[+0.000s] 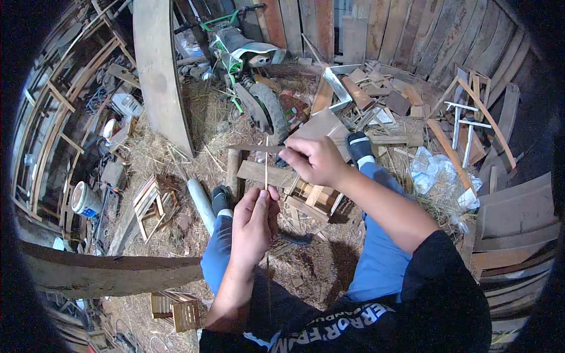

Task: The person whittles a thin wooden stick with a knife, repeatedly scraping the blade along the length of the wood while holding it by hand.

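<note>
My left hand (254,220) is closed around a thin wooden stick (266,167), thumb pressed along it, with the stick pointing up and away from me. My right hand (318,162) grips a knife, its handle hidden in the fist. The knife's dark blade (247,148) extends to the left and crosses the stick near its upper end. Beneath my right hand sits a small slatted wooden crate (315,197) between my feet. A dark curved object (294,237) lies on the shavings below the hands.
A green and white dirt bike (244,53) stands ahead, beside a tall board (159,70). Scrap wood (382,94) is piled at the back right, near a clear plastic bag (432,170). At left are a white bucket (86,199), a slatted frame (154,206) and a thick beam (118,272).
</note>
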`<state>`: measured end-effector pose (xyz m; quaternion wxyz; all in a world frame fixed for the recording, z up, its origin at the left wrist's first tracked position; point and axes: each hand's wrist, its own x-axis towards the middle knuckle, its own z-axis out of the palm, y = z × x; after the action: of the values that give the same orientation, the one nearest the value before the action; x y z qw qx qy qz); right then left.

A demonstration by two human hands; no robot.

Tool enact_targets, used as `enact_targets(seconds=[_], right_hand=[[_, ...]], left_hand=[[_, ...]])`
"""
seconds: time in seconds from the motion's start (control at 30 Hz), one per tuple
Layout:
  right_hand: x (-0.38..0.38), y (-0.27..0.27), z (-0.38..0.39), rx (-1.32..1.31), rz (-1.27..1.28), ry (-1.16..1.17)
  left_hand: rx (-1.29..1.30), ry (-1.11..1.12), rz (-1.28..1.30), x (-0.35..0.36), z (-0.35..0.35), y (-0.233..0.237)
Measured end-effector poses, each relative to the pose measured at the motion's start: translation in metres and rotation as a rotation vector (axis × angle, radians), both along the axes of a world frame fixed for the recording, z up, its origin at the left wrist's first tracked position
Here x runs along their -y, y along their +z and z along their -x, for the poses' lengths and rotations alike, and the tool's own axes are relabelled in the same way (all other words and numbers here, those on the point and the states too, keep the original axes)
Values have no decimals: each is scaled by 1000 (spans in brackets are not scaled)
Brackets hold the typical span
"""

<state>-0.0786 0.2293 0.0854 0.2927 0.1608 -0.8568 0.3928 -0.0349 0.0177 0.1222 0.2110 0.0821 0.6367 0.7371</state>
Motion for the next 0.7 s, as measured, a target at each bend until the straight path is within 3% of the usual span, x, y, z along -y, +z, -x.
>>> enact_targets(seconds=[0.3, 0.43, 0.6, 0.7], right_hand=[[11, 13, -13, -71, -207, 71], [-4, 13, -2, -48, -238, -37], [-2, 10, -8, -48, -285, 48], [0, 3, -1, -22, -311, 1]], left_hand=[[-102, 107, -69, -5, 0, -13], [-138, 83, 40, -4, -3, -12], [-290, 85, 195, -6, -4, -8], [-230, 87, 158, -4, 2, -17]])
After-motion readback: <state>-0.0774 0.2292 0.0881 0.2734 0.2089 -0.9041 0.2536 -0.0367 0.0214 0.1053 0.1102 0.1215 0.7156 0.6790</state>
